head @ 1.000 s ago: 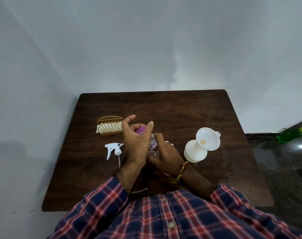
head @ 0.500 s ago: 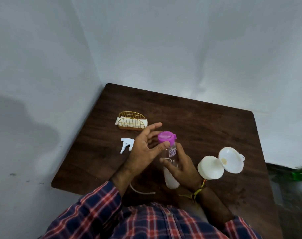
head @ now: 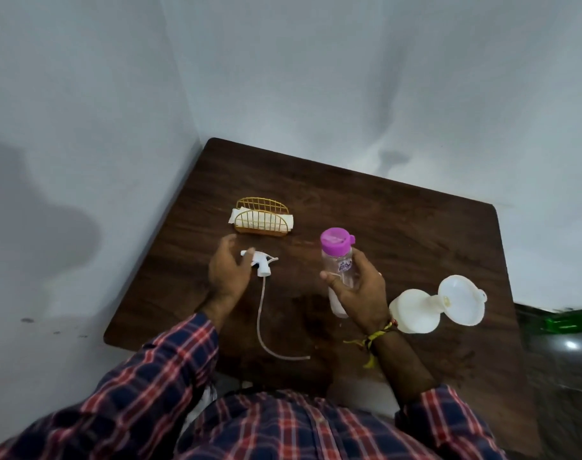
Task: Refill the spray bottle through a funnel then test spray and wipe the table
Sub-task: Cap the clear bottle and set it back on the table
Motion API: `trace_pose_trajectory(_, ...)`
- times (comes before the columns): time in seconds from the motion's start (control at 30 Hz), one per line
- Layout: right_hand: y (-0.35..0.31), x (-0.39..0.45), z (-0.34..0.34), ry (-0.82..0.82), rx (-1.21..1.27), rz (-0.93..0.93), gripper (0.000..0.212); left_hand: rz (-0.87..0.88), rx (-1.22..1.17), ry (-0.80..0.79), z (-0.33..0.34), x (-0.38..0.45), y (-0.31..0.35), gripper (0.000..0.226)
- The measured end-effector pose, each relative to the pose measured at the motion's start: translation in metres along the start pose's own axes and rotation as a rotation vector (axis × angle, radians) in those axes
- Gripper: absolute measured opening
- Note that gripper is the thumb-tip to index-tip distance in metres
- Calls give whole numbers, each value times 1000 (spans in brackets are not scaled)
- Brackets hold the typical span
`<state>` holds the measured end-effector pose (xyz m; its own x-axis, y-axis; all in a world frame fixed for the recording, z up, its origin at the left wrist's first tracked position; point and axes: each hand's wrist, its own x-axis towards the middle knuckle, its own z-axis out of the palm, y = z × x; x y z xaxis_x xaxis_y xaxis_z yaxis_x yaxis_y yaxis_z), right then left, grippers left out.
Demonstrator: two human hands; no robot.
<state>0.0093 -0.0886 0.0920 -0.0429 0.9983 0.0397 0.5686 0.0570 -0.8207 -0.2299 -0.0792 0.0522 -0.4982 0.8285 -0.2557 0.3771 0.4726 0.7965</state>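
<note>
My right hand [head: 359, 290] grips a clear bottle with a pink cap [head: 337, 257], holding it upright over the dark wooden table [head: 399, 220]. The white spray trigger head [head: 261, 260] lies on the table at the left, its thin tube [head: 263, 327] curling toward me. Beside it is my left hand [head: 228, 270], fingers spread, fingertips at the trigger head. To the right of my right hand stands a white bottle [head: 412, 310] with a white funnel [head: 462, 303] resting in its neck, tilted.
A gold wire holder with white napkins [head: 263, 220] stands behind the trigger head. White walls close the table's left and far sides. A green bottle [head: 568, 322] lies on the floor at the right.
My left hand left the pink cap and moved left to the spray trigger head. The right hand keeps the bottle, now more upright. The view has swung left.
</note>
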Motion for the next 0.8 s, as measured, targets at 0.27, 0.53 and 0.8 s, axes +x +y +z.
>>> trace_pose_trajectory(0.27,-27,67,17,136,56,42,61,-132,810,-598,-18,51,-51,155)
trace_pose_trajectory(0.53,-42,188,72,127,39,40,62,-234,939,-743,-8,63,-57,177)
trace_pose_trajectory(0.8,-40,273,128,129,-33,86,56,-232,931,-784,-6,66,-60,178)
